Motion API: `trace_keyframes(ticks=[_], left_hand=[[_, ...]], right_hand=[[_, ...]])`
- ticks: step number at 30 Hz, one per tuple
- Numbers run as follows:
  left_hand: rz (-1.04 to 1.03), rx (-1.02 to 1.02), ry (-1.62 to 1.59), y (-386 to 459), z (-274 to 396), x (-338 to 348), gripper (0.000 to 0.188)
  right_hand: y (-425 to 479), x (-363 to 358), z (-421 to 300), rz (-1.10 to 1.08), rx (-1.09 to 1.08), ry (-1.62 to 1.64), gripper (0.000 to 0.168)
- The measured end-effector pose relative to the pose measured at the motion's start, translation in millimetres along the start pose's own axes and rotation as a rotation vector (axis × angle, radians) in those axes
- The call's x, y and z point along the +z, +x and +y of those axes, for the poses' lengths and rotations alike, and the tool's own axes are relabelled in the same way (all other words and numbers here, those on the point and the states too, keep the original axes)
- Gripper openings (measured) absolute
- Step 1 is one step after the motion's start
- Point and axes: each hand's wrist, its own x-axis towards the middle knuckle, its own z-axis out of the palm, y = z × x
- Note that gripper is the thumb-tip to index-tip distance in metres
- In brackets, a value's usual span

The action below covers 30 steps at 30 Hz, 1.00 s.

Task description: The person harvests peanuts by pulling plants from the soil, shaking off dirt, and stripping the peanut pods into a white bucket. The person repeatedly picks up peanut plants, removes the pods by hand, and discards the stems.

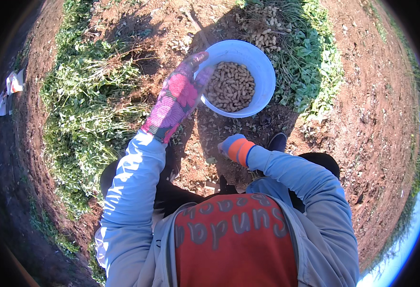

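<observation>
A pale blue-white plastic bucket (265, 84) stands on the soil, with a heap of unshelled peanuts (231, 88) covering its bottom. My left hand (179, 89), in a pink floral knit glove, is at the bucket's left rim. Its fingers are stretched out and spread, the tips slightly blurred, and nothing shows in them. Whether it touches the rim I cannot tell. Closer to my body, below the bucket, is my right hand (234, 145) in a blue-grey glove with an orange cuff. Its fingers are curled and mostly hidden, so any held thing cannot be seen.
Pulled peanut plants (88, 93) lie in a long pile on the left. On the right is another row of plants (303, 64), with clustered peanuts (267, 37) at its edge. My shoe (277, 141) is just below the bucket. White bags (7, 93) lie far left.
</observation>
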Motion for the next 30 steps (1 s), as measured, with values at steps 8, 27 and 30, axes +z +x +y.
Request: trace_keyframes(ticks=[8,27,30], left_hand=[[0.035,0.128,0.317,-38.7,52.8,16.0,0.037],[0.146,0.248,0.595,-54.4,89.8,10.6,0.032],[0.135,0.235,0.62,-63.2,86.0,6.2,0.032]], right_hand=[[19.5,37.8,17.5,0.082,-0.243,0.194,0.02],[112.2,-70.9,147.7,0.226,0.538,-0.122,0.036],[122.1,-60.7,152.0,0.257,0.566,-0.102,0.035]])
